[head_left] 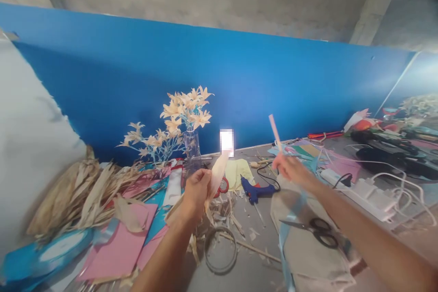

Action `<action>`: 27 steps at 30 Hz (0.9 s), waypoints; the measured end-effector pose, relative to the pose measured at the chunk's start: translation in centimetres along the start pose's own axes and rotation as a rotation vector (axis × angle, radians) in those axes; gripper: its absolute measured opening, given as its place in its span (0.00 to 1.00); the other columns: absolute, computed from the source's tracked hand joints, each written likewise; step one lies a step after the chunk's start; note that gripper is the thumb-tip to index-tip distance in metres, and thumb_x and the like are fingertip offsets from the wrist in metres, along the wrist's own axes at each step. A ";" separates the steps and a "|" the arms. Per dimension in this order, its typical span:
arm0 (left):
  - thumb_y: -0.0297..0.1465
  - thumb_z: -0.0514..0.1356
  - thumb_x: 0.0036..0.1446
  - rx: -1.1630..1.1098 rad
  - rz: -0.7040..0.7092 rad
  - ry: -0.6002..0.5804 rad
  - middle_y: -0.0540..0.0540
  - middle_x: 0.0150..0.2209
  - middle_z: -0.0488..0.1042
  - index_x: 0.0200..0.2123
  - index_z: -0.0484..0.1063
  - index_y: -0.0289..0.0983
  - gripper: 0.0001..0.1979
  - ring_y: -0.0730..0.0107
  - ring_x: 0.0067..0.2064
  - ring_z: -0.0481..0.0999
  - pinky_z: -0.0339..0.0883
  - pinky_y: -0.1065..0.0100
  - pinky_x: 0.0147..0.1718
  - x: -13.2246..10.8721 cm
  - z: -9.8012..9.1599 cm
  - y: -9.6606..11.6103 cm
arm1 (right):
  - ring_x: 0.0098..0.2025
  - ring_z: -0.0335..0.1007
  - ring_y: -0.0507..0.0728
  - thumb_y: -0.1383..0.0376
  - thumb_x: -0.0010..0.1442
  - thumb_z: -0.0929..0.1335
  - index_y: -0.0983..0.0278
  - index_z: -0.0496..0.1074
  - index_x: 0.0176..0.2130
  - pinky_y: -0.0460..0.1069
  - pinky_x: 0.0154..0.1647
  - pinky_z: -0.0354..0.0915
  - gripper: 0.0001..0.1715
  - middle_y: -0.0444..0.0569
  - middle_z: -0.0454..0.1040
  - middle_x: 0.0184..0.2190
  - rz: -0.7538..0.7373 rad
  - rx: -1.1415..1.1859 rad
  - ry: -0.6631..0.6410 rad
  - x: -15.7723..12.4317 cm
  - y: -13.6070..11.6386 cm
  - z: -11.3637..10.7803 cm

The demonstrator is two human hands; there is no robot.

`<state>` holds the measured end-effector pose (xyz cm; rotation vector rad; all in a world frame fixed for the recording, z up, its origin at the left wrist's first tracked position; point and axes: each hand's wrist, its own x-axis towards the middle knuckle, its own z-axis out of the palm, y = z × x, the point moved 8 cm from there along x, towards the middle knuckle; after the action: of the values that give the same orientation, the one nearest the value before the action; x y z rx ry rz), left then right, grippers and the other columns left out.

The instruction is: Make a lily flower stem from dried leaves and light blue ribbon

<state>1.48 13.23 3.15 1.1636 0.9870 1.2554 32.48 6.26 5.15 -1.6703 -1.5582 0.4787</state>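
Pinched in my left hand [198, 190] is a pale, flat strip of husk [219, 172], which points up and away over the table. My right hand [290, 167] is closed around the lower end of a thin pinkish stick [275, 133], tilted up to the left. Between the two hands a blue glue gun [257, 190] lies on the table beside a yellow cloth or paper [238, 173]. Black-handled scissors [316, 231] rest below my right forearm. Behind my left hand, pale flowers [189, 108] stand in a clear vase [192, 146].
Dried husks [73, 196] are heaped at the left, near pink sheets [118, 242] and a blue ribbon roll [61, 253]. A wire ring [221, 270] lies at the front. White power strips [371, 198] with cables are at the right. A blue wall [273, 77] stands behind.
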 end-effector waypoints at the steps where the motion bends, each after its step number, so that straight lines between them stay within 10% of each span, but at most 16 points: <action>1: 0.40 0.63 0.44 0.009 0.018 -0.005 0.57 0.15 0.57 0.20 0.66 0.37 0.14 0.79 0.16 0.54 0.49 0.75 0.16 -0.3 -0.1 0.7 | 0.18 0.61 0.53 0.43 0.67 0.51 0.63 0.71 0.30 0.48 0.28 0.62 0.36 0.42 0.62 0.12 -0.020 0.082 -0.141 -0.6 -1.2 3.4; 5: 0.39 0.63 0.48 0.090 0.139 -0.051 0.58 0.14 0.55 0.21 0.66 0.38 0.13 0.79 0.15 0.51 0.46 0.75 0.15 -1.4 -0.6 3.5 | 0.21 0.60 0.52 0.47 0.62 0.60 0.64 0.69 0.44 0.46 0.23 0.56 0.26 0.46 0.73 0.24 0.003 0.346 -0.348 -1.8 -4.9 11.4; 9: 0.37 0.61 0.51 0.173 0.229 -0.005 0.56 0.16 0.58 0.21 0.66 0.38 0.12 0.77 0.17 0.54 0.47 0.74 0.16 -1.7 -1.8 3.9 | 0.22 0.58 0.51 0.55 0.62 0.63 0.63 0.70 0.38 0.46 0.23 0.53 0.14 0.44 0.69 0.25 -0.113 0.305 -0.293 -1.3 -8.2 13.2; 14: 0.36 0.61 0.51 0.177 0.253 0.046 0.54 0.16 0.61 0.21 0.68 0.37 0.11 0.75 0.18 0.57 0.49 0.73 0.18 -1.2 -3.0 2.0 | 0.22 0.57 0.50 0.54 0.64 0.63 0.63 0.70 0.39 0.46 0.24 0.53 0.16 0.43 0.69 0.25 -0.150 0.410 -0.558 -2.6 -10.7 16.4; 21: 0.38 0.59 0.54 0.252 0.217 0.036 0.55 0.17 0.62 0.22 0.69 0.36 0.13 0.75 0.20 0.59 0.52 0.73 0.20 -1.1 -3.5 0.4 | 0.21 0.59 0.48 0.51 0.60 0.68 0.65 0.70 0.44 0.44 0.21 0.54 0.21 0.44 0.70 0.26 -0.037 0.453 -0.720 -3.4 -9.6 19.1; 27: 0.36 0.55 0.57 0.405 0.256 0.091 0.52 0.22 0.66 0.25 0.68 0.37 0.12 0.72 0.25 0.63 0.56 0.72 0.25 -2.0 -3.3 1.1 | 0.17 0.46 0.45 0.44 0.61 0.65 0.63 0.66 0.36 0.43 0.17 0.45 0.24 0.38 0.61 0.21 0.142 0.668 -0.614 -3.0 -8.9 20.0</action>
<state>-2.16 11.53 3.58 1.5968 1.2272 1.3547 11.49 8.58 -1.27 -1.1534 -1.4388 1.5115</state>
